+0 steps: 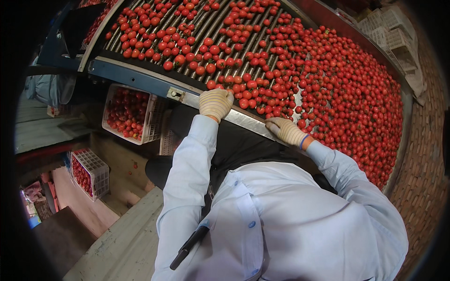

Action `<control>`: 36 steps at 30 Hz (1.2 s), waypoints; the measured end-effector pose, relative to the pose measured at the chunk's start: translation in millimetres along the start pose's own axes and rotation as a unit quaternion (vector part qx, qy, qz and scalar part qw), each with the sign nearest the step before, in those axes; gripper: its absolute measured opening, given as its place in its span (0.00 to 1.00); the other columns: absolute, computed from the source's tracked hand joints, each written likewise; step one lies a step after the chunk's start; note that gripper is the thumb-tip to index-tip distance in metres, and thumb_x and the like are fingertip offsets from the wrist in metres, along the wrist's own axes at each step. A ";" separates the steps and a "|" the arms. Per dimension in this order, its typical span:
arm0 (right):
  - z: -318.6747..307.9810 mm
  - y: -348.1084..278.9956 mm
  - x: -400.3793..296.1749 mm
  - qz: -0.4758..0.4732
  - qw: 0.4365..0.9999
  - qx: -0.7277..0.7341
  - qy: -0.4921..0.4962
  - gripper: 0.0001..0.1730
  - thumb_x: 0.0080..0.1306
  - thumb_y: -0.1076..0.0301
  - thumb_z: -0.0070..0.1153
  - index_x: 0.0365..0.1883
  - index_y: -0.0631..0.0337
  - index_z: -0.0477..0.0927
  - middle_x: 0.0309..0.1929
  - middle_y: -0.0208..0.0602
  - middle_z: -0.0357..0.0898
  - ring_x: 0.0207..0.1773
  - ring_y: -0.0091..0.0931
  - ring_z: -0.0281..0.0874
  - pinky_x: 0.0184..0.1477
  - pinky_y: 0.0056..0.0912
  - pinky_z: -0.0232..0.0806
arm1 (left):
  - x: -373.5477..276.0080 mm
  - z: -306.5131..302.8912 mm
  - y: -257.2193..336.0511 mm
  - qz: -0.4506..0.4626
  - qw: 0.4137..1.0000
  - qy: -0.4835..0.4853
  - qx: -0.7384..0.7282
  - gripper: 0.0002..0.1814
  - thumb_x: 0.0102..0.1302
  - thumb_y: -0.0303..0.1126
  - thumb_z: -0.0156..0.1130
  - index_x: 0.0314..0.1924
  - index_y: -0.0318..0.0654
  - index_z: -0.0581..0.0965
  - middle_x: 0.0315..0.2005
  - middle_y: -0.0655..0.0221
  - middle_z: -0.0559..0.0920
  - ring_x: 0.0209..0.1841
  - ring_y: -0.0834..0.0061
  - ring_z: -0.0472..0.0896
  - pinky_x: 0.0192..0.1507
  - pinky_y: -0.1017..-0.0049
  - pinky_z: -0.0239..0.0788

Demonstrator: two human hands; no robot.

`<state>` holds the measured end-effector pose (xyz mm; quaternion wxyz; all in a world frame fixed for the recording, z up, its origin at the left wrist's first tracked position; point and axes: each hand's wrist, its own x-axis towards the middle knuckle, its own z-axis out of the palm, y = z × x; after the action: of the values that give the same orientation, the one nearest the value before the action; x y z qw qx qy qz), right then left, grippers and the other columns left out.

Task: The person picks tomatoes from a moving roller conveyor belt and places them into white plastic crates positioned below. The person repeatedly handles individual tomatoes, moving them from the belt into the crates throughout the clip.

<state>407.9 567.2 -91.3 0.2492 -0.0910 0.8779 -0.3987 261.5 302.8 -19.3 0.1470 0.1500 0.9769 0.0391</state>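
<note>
Many red tomatoes (242,84) lie on a conveyor of metal rollers (218,21) in front of me. My left hand (216,103), in a striped knit glove, rests with curled fingers on the metal side rail (246,121), close beside the nearest tomatoes. Its fingertips are hidden behind the knuckles, so whether it holds anything is not visible. Further right along the same rail, my gloved right hand (287,131) bends its fingers over the edge. A dense heap of tomatoes (351,105) fills the sheet-metal hopper beyond it.
A blue machine frame (130,75) runs left from the rail. Under it, a white plastic crate (149,121) holds tomatoes. Another filled crate (100,177) stands lower left, near a wooden board (123,239). Stacked crates (397,38) stand upper right, above a brick floor (418,154).
</note>
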 end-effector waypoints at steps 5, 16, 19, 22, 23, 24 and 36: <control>3.8 -22.6 -14.6 0.023 0.996 -0.078 0.038 0.29 0.81 0.45 0.43 0.65 0.57 0.80 0.56 0.54 0.83 0.61 0.49 0.81 0.64 0.51 0.71 | -3.7 3.0 0.5 0.020 1.000 0.007 0.004 0.26 0.78 0.52 0.50 0.38 0.44 0.90 0.37 0.58 0.90 0.44 0.51 0.88 0.50 0.52 0.77; -4.6 -39.1 -12.2 0.009 0.996 -0.075 0.036 0.24 0.82 0.49 0.41 0.50 0.59 0.83 0.47 0.52 0.84 0.52 0.50 0.83 0.56 0.55 0.72 | -12.6 8.6 -0.7 0.045 0.998 0.050 0.001 0.25 0.78 0.50 0.52 0.36 0.43 0.90 0.35 0.58 0.90 0.42 0.51 0.88 0.50 0.52 0.76; -2.3 -32.1 -10.6 -0.007 0.997 -0.069 0.037 0.25 0.82 0.49 0.41 0.50 0.59 0.83 0.48 0.52 0.84 0.53 0.50 0.83 0.57 0.55 0.72 | -10.2 8.7 0.5 0.034 0.999 0.032 0.008 0.25 0.78 0.51 0.52 0.37 0.43 0.90 0.36 0.57 0.90 0.43 0.51 0.88 0.51 0.52 0.76; -1.9 -31.7 -11.0 0.001 0.998 -0.064 0.027 0.25 0.82 0.49 0.41 0.50 0.60 0.83 0.47 0.52 0.84 0.53 0.50 0.83 0.56 0.55 0.72 | -10.4 11.8 -2.4 0.031 0.996 0.079 0.012 0.25 0.77 0.50 0.54 0.34 0.40 0.88 0.34 0.55 0.89 0.42 0.51 0.87 0.49 0.51 0.75; -3.0 -32.3 -11.5 0.003 0.998 -0.064 0.027 0.25 0.82 0.49 0.41 0.50 0.60 0.83 0.47 0.52 0.84 0.53 0.50 0.83 0.56 0.55 0.72 | -9.9 13.5 -3.6 0.029 0.995 0.099 0.016 0.25 0.77 0.50 0.54 0.33 0.38 0.88 0.34 0.55 0.89 0.41 0.50 0.87 0.49 0.51 0.76; -4.3 -33.6 -12.4 0.005 0.998 -0.064 0.026 0.25 0.82 0.49 0.41 0.50 0.60 0.83 0.47 0.52 0.84 0.53 0.50 0.83 0.56 0.55 0.72 | -10.0 14.9 -4.5 0.029 0.993 0.117 0.009 0.25 0.77 0.48 0.54 0.33 0.38 0.88 0.33 0.54 0.89 0.41 0.51 0.87 0.49 0.51 0.75; -6.8 -33.3 -12.0 -0.008 0.999 -0.049 0.014 0.25 0.82 0.49 0.43 0.52 0.61 0.83 0.49 0.52 0.84 0.55 0.50 0.82 0.58 0.54 0.72 | -7.8 18.1 -4.6 0.017 0.996 0.083 0.027 0.25 0.76 0.49 0.53 0.33 0.40 0.88 0.34 0.56 0.89 0.42 0.51 0.87 0.51 0.52 0.75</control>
<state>413.4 553.8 -58.3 0.2292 -0.1047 0.8988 -0.3586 272.7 296.6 -34.9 0.0605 0.1672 0.9837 0.0273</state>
